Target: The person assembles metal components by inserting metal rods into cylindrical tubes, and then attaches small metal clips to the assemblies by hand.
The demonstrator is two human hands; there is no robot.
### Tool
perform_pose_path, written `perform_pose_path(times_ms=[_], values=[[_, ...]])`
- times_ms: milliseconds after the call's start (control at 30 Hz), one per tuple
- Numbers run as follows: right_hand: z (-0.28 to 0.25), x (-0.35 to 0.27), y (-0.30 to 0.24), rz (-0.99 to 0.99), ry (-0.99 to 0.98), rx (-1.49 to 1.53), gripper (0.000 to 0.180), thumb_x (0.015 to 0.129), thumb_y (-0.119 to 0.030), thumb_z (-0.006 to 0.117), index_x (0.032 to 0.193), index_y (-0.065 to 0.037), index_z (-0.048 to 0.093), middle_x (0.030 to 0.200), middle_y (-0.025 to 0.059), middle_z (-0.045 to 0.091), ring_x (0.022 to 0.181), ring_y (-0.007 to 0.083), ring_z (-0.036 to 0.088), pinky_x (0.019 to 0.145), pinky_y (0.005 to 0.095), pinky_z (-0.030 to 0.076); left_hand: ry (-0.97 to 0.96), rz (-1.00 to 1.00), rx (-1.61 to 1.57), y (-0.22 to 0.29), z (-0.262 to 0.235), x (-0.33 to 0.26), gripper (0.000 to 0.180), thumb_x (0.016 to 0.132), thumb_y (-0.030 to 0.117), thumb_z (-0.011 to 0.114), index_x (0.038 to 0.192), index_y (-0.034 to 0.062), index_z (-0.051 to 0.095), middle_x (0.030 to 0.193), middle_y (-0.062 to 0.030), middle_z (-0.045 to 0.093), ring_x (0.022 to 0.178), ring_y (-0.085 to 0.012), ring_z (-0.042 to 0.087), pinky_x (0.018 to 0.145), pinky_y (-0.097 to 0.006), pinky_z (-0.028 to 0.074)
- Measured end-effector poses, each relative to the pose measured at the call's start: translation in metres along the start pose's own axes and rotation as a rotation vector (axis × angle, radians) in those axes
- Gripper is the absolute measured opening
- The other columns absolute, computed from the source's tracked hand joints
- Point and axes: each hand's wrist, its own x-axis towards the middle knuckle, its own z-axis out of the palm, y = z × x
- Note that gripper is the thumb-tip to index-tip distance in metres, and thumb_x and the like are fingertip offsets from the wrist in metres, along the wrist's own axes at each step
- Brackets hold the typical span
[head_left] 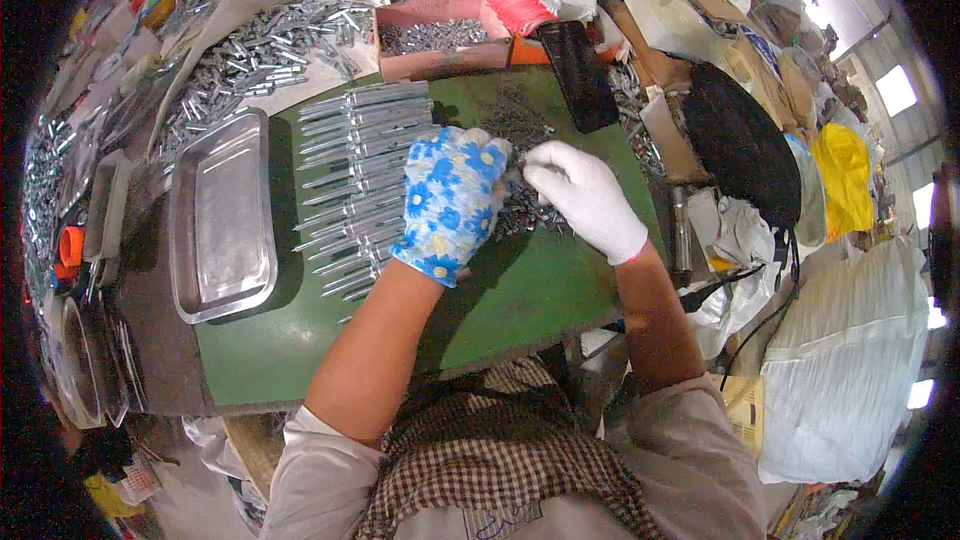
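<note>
My left hand (pixel 455 190), in a white glove with blue flowers, is closed over the right side of a row of slim, pointed silver metal rods (pixel 345 155) laid side by side on the green table top (pixel 300 345). Close beside it, my right hand (pixel 588 198) in a plain white glove has its fingers drawn together. Both sets of fingertips meet at a heap of small dark screws (pixel 515 115). Whatever lies between the fingers is too small or hidden to make out.
An empty steel tray (pixel 222 285) lies left of the rods. Behind them stands a pink box (pixel 420 65) of small metal parts, beside loose metal sleeves (pixel 260 55). A dark phone-like slab (pixel 580 75) and a red spool (pixel 515 0) sit at the back right.
</note>
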Motion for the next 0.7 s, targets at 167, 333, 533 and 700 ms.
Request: perform_pose_path(times_ms=[167, 333, 533, 700], values=[[0.004, -0.014, 0.006, -0.059, 0.087, -0.253, 0.016, 0.082, -0.016, 0.061, 0.091, -0.002, 0.062, 0.083, 0.0132, 0.061, 0.076, 0.0288, 0.061, 0.07, 0.0383, 0.049, -0.19, 0.008, 0.107, 0.012, 0.005, 0.0, 0.017, 0.073, 0.019, 0.064, 0.087, 0.0102, 0.063, 0.085, -0.009, 0.06, 0.087, -0.0276, 0.057, 0.078, -0.042, 0.043], [0.003, -0.005, 0.015, -0.223, 0.127, -0.585, 0.015, 0.08, -0.014, 0.062, 0.091, -0.005, 0.062, 0.085, 0.0148, 0.061, 0.082, 0.035, 0.06, 0.073, 0.0438, 0.048, -0.142, 0.02, 0.279, 0.011, 0.021, 0.002, 0.01, 0.078, 0.018, 0.056, 0.08, 0.0131, 0.065, 0.083, -0.0056, 0.061, 0.09, -0.0245, 0.058, 0.086, -0.041, 0.041], [0.001, 0.078, -0.047, -0.607, 0.356, -0.54, 0.017, 0.084, -0.013, 0.057, 0.099, -0.007, 0.064, 0.092, 0.015, 0.063, 0.087, 0.0327, 0.061, 0.077, 0.0419, 0.049, -0.012, -0.099, 0.147, 0.008, -0.026, 0.016, 0.008, 0.078, 0.016, 0.053, 0.075, 0.0133, 0.061, 0.075, -0.009, 0.058, 0.075, -0.0247, 0.058, 0.07, -0.041, 0.045], [0.037, 0.195, -0.039, -0.647, 0.026, -0.545, 0.036, 0.086, -0.017, 0.054, 0.12, -0.007, 0.059, 0.118, 0.0182, 0.06, 0.106, 0.0364, 0.058, 0.093, 0.0413, 0.045, 0.328, -0.05, -0.165, 0.021, -0.02, -0.004, 0.012, 0.076, 0.017, 0.055, 0.066, 0.0117, 0.057, 0.059, -0.009, 0.054, 0.048, -0.0244, 0.054, 0.042, -0.04, 0.044]])
